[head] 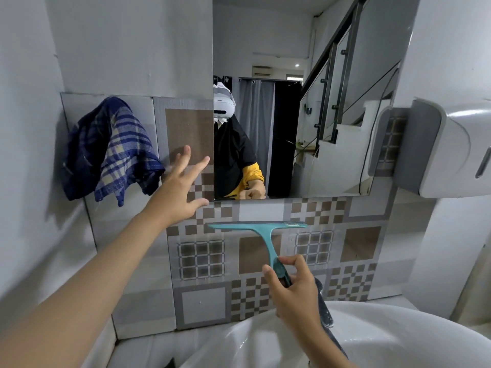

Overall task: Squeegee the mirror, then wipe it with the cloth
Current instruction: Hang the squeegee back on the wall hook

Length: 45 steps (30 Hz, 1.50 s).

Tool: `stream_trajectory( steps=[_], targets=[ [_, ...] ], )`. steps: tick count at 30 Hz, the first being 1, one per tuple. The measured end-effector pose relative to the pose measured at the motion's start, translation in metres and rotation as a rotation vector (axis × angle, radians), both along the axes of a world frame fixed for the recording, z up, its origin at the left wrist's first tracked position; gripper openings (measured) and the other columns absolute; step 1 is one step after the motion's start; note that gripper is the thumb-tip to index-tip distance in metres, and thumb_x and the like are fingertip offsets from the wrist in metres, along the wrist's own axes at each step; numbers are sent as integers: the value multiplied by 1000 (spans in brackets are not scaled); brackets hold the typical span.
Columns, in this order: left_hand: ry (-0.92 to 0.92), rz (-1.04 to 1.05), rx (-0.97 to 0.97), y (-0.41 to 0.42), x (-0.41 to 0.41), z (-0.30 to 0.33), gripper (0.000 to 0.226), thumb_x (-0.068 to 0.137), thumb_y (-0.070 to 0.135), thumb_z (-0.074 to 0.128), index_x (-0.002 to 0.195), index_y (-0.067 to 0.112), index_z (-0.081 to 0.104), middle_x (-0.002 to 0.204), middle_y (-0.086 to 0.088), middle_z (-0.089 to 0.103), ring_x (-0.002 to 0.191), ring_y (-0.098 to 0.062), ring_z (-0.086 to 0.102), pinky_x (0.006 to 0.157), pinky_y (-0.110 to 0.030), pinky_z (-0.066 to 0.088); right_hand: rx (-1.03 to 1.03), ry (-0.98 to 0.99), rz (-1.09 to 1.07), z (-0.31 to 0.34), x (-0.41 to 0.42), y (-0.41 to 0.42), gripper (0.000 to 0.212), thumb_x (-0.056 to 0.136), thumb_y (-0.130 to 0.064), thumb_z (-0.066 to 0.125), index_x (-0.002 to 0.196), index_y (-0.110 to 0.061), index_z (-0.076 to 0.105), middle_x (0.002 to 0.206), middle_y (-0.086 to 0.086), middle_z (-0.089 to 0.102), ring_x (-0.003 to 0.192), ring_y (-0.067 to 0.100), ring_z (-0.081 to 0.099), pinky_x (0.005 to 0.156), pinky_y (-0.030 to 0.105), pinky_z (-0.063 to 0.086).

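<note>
1. White ceramic sink at 5 o'clock; its contents cannot be told.
2. Teal squeegee sits below the mirror, blade level against the patterned tiles.
3. Your right hand pinches its handle.
4. Your left hand, fingers spread, reaches at 10 o'clock toward the hanging blue plaid cloth.

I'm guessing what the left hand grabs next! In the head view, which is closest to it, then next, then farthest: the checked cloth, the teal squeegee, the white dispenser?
From the left hand:
1. Checked cloth, hanging just left of the fingers.
2. Teal squeegee, lower right, held by the right hand.
3. White dispenser, on the far right wall.
</note>
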<state>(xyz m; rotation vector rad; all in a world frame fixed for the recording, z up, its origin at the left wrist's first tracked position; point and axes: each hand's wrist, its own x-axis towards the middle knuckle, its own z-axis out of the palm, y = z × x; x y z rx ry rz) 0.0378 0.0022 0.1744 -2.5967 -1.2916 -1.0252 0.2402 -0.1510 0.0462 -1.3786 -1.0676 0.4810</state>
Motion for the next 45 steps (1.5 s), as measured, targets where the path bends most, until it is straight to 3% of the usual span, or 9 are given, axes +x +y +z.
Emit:
stream_trajectory(
  steps=[5, 10, 15, 19, 22, 25, 30, 37, 45],
  targets=[
    [-154, -261, -216, -64, 20, -6, 60, 82, 29, 70, 136, 35, 45, 146, 12, 43, 136, -6, 35, 111, -29, 28, -152, -141, 248, 30, 11, -29, 21, 81, -28, 75, 94, -21, 59, 58, 4, 66, 39, 4, 47, 41, 19, 40],
    [-194, -476, -562, -104, 35, -20, 23, 80, 16, 73, 101, 23, 67, 105, 8, 72, 105, -3, 64, 98, -40, 49, -229, -432, 428, 75, 19, -48, 22, 78, -24, 76, 91, -28, 59, 70, 1, 70, 53, 9, 62, 54, 21, 54],
    [-146, -460, -614, -119, 33, -24, 14, 79, 7, 72, 89, 16, 68, 90, -2, 74, 88, -17, 70, 87, -45, 55, -265, -626, 518, 110, 24, -56, 26, 79, -21, 76, 100, -18, 61, 69, -3, 66, 45, 0, 58, 46, 14, 46],
    [-197, -459, -590, -127, 26, -21, 17, 78, -6, 69, 84, 10, 69, 88, -6, 73, 85, -16, 71, 83, -32, 57, -299, -609, 586, 132, 34, -50, 34, 76, -19, 78, 106, -22, 61, 69, 3, 72, 46, 7, 58, 45, 20, 50],
    [-260, -426, -551, -128, 14, -22, 22, 78, -7, 68, 83, 14, 68, 89, -5, 70, 81, -16, 71, 75, -27, 58, -209, -446, 545, 143, 44, -41, 39, 73, -14, 77, 108, -21, 61, 75, 9, 73, 58, 15, 66, 59, 30, 60],
    [-348, -399, -521, -125, 1, -30, 25, 79, 0, 70, 85, 24, 67, 92, -2, 70, 77, -28, 70, 75, -42, 60, -58, -217, 518, 141, 38, -25, 43, 75, -3, 75, 113, -15, 59, 81, 11, 75, 73, 19, 72, 73, 37, 60],
    [-480, -360, -442, -119, -14, -46, 38, 77, -5, 70, 101, 25, 64, 106, 1, 67, 80, -26, 71, 79, -44, 59, 100, -94, 526, 131, -7, 18, 43, 78, 0, 74, 115, -17, 59, 83, 15, 71, 74, 21, 71, 70, 33, 60],
    [-741, -212, -337, -96, -44, -74, 36, 74, -5, 72, 97, 21, 63, 96, 3, 66, 85, -19, 68, 76, -28, 58, 175, -235, 540, 128, -72, 76, 42, 78, -5, 77, 114, -17, 61, 87, 15, 74, 81, 29, 73, 76, 41, 61],
    [-812, -62, -265, -57, -55, -97, 40, 75, 3, 75, 105, 24, 59, 101, 3, 67, 89, -17, 68, 71, -16, 55, 101, -360, 495, 112, -105, 137, 46, 80, -11, 76, 123, -15, 63, 86, 5, 66, 81, 24, 67, 81, 41, 59]
  ],
)
